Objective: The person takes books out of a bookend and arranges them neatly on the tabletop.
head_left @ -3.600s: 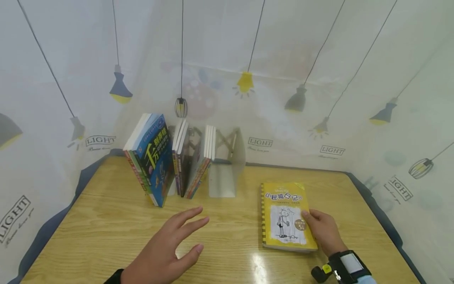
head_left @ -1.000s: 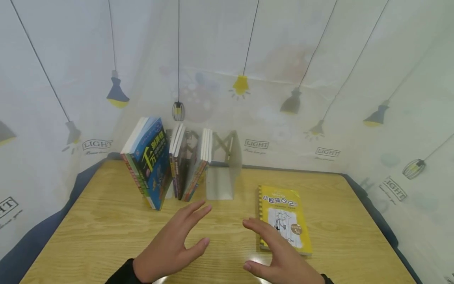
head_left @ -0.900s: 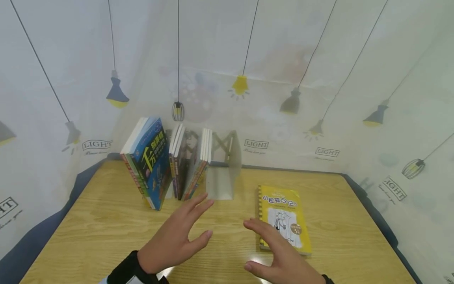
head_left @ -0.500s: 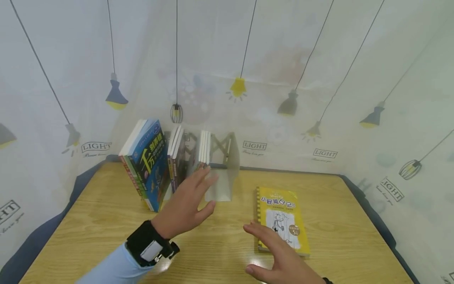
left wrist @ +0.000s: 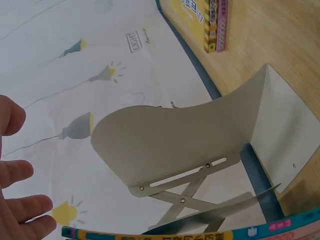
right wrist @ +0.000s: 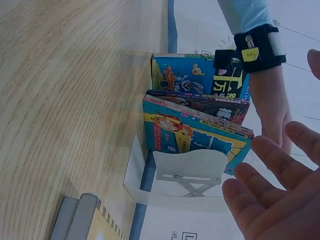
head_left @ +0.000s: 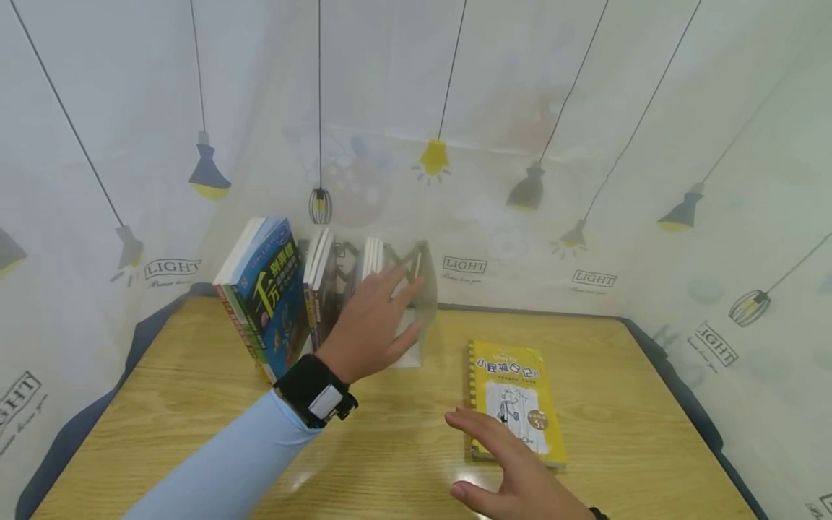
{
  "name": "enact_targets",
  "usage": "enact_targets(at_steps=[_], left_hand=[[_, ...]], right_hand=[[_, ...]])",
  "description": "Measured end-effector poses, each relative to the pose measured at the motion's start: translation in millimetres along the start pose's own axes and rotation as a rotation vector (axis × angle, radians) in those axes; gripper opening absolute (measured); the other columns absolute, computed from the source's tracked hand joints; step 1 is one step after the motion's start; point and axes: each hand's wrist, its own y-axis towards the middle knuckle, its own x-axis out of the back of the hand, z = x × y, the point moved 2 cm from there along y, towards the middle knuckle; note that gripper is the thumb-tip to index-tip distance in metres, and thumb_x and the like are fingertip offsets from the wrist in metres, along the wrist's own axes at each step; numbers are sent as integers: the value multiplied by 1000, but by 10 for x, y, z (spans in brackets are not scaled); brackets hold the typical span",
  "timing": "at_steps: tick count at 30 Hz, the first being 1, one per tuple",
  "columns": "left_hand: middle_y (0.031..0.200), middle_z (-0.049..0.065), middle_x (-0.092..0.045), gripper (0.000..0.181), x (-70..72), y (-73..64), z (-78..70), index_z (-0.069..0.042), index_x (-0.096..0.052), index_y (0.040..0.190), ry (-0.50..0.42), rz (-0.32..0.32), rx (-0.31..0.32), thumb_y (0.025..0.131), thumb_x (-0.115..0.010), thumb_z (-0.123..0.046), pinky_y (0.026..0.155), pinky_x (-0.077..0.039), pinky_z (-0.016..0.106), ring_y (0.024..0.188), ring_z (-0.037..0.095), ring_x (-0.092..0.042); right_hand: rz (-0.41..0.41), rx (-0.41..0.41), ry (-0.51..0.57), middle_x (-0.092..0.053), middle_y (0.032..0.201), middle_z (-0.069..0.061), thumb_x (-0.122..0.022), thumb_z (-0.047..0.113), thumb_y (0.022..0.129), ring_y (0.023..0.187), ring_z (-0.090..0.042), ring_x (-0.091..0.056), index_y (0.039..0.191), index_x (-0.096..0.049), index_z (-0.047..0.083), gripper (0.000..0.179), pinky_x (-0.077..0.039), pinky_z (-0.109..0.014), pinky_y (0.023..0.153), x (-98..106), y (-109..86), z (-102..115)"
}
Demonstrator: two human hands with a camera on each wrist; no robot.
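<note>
My left hand reaches over a group of thin books standing in a metal expanding bookend. Its fingers are extended and overlap the books' upper edges in the head view; in the left wrist view the fingers are spread beside a book's spine. My right hand hovers with fingers apart at the near left corner of a yellow book with a cartoon figure on its cover. This book lies flat, and the right wrist view shows two thick page blocks there.
Large blue-covered books lean at the bookend's left, with dark-covered thin books beside them. The bookend's right plate stands upright. A printed lamp-pattern curtain surrounds the wooden table.
My right hand has let go of the yellow book and moved left. The left hand has since gone forward to the thin books in the bookend, while the right hand stays nearly still.
</note>
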Motion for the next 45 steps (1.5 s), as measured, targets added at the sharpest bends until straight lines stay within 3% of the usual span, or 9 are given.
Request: enact_targets(at_steps=[5,10,19,26,32,41,45], left_hand=[[149,21,-48,57,-115,99,80,-5,-49,146,42,53,60,98,-60,-35,114,-33,60,141,39,-41],[148,22,-47,61,-179,54,206,-2,-47,145,164,118,108,95,-61,-34,119,-29,55,142,39,-39],[155,21,-42,66,-31,-84,312,-3,-45,150,339,213,194,95,-60,-36,122,-18,58,146,40,-33],[150,18,-49,63,135,-193,387,-1,-52,144,408,131,254,92,-65,-34,118,-22,64,143,44,-36],[148,18,-51,69,253,-278,420,0,-54,142,447,109,280,90,-70,-43,118,-20,66,143,45,-36],[142,16,-58,69,259,-437,433,0,-60,137,619,-45,166,89,-71,-48,113,-33,62,138,41,-46],[141,16,-59,75,257,-507,389,0,-60,137,628,-101,144,86,-73,-54,111,-37,61,134,40,-49]], right_hand=[[-34,26,-3,-44,152,13,-72,35,93,141,-16,-44,150,-41,39,64,-49,-38,105,25,-18,-8],[-46,49,-1,-47,151,12,-73,34,93,140,-14,-45,149,-43,37,63,-49,-36,104,3,-18,-29],[-37,37,9,-48,150,13,-72,34,94,140,-13,-45,148,-45,38,61,-47,-37,107,-22,-11,-60],[-15,-24,25,-48,150,13,-71,39,94,139,-15,-46,146,-45,42,58,-48,-39,107,-37,-24,-64],[-14,-40,27,-49,149,13,-70,39,94,137,-14,-48,145,-46,42,56,-47,-39,107,-46,-28,-72],[-32,-14,-7,-49,148,14,-69,39,95,136,-15,-50,145,-46,42,55,-48,-39,106,-85,-25,-88],[-20,-42,18,-49,148,16,-69,40,95,136,-15,-49,144,-47,43,54,-48,-40,107,-93,-14,-87]])
